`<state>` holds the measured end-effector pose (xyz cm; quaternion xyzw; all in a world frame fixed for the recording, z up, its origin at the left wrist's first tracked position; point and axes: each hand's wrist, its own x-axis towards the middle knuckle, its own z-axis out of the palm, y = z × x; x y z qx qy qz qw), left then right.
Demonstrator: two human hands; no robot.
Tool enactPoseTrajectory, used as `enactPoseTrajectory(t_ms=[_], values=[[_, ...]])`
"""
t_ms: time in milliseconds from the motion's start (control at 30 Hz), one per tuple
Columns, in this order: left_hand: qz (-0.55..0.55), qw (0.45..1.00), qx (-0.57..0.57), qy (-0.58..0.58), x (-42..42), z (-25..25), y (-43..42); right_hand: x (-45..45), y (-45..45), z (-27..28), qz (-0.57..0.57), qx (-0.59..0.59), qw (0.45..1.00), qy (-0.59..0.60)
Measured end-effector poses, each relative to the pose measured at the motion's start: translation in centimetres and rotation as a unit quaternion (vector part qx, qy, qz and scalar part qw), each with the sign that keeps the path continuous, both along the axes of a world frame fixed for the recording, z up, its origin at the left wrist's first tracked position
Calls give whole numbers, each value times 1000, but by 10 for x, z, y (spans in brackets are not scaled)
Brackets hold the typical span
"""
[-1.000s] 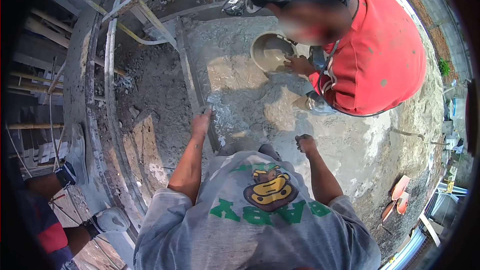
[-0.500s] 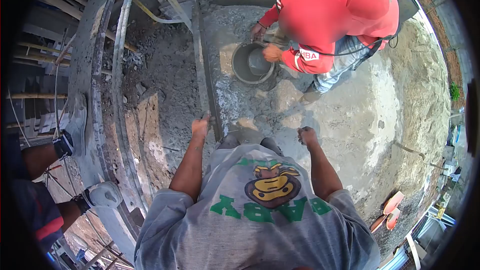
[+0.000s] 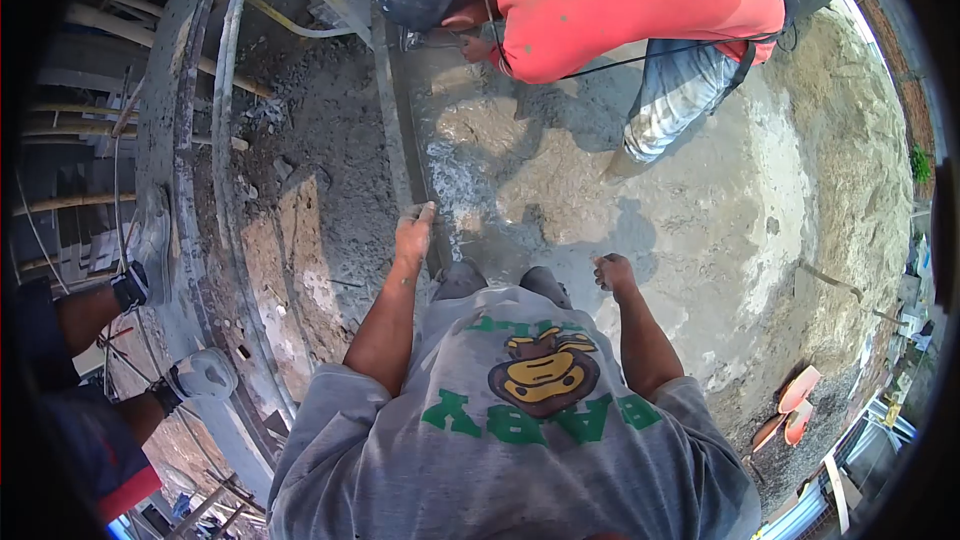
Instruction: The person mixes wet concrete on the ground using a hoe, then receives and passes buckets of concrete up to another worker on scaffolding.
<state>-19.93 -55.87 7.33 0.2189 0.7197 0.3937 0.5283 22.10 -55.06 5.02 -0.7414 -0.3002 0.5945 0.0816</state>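
Observation:
My left hand (image 3: pixel 413 233) is at the near end of a long upright board (image 3: pixel 392 105) that edges the wet concrete (image 3: pixel 560 175). Its fingertips point forward, apart, and seem to rest on the board's edge. Over the concrete on the other side, my right hand (image 3: pixel 614 274) is held low with its fingers curled in; whether anything is inside them is hidden. Ahead, a co-worker in a red shirt (image 3: pixel 630 5) bends far down, one hand (image 3: pixel 476 48) close to the board's far part. The bucket is out of sight now.
Rough, rubble-strewn ground (image 3: pixel 320 110) lies left of the board, with a metal frame (image 3: pixel 230 90) beyond it. Another person's shoes (image 3: pixel 205 382) stand at the left. Orange sandals (image 3: pixel 797 405) lie at the right, near a bent bar (image 3: pixel 830 280) on the concrete.
The co-worker has bent lower and shifted forward and left; the bucket has gone from view. My left hand has moved slightly forward along the board. My right hand has hardly moved.

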Motion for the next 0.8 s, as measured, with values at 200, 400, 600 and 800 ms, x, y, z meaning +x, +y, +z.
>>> enactPoseTrajectory(t_ms=[200,400,600,800], values=[[-2,995,19,97,48,12,-22,32,11,6,-20,-43,999,-6],[29,999,-18,28,58,17,-52,42,40,22,-19,-22,1000,-1],[30,992,-77,94,57,-9,-67,43,45,17,41,-24,999,-10],[34,989,-117,81,64,29,-59,33,13,11,67,-79,995,-11]])
